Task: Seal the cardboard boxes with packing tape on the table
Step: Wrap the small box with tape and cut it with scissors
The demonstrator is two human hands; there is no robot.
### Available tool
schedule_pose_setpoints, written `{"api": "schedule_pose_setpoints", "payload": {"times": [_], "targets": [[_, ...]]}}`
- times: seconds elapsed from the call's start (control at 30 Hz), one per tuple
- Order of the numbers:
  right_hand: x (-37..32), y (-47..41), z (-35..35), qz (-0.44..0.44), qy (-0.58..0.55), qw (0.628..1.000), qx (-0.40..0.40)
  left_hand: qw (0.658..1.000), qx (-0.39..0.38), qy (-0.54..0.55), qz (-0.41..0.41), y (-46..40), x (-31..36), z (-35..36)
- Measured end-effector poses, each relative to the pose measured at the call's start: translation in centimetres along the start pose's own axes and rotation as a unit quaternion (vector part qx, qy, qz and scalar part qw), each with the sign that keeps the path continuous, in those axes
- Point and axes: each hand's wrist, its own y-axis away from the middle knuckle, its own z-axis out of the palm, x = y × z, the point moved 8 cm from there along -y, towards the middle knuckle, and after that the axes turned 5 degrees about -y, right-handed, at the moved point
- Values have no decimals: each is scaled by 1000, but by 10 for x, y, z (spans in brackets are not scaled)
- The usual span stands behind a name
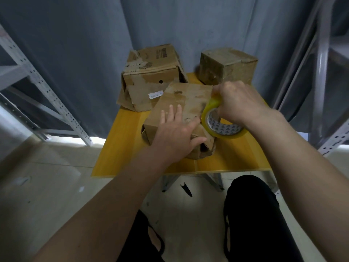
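Right hand [238, 104] grips tape roll [222, 127]; left hand [174, 137] presses box [181, 112]

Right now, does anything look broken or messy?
Yes. The back left box has torn, peeling paper on top and a loose flap hanging at its front. The near box under the left hand is crumpled at its near end. Something small and black lies on the floor.
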Motion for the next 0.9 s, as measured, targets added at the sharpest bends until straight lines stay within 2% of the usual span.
{"api": "schedule_pose_setpoints", "payload": {"times": [0.1,0.17,0.37,0.6,0.67,0.83,0.9], "targets": [[0,1,1,4,1,1000,-4,996,64,30,55,4,6,-5],[0,0,2,5,-5,1000,-1,994,75,63,54,3,4,-6],[5,2,3,9,-29,1000,2,995,-30,4,-97,-7,2,4],[9,6,7,15,-37,999,1,976,-66,-9,-207,-8,-16,6],[7,5,8,13,-25,1000,4,980,-37,-4,-194,-8,-14,6],[4,6,5,22,-4,1000,10,992,112,37,-43,0,11,-4],[7,8,7,34,-38,999,-10,991,118,60,-23,3,9,-3]]}}
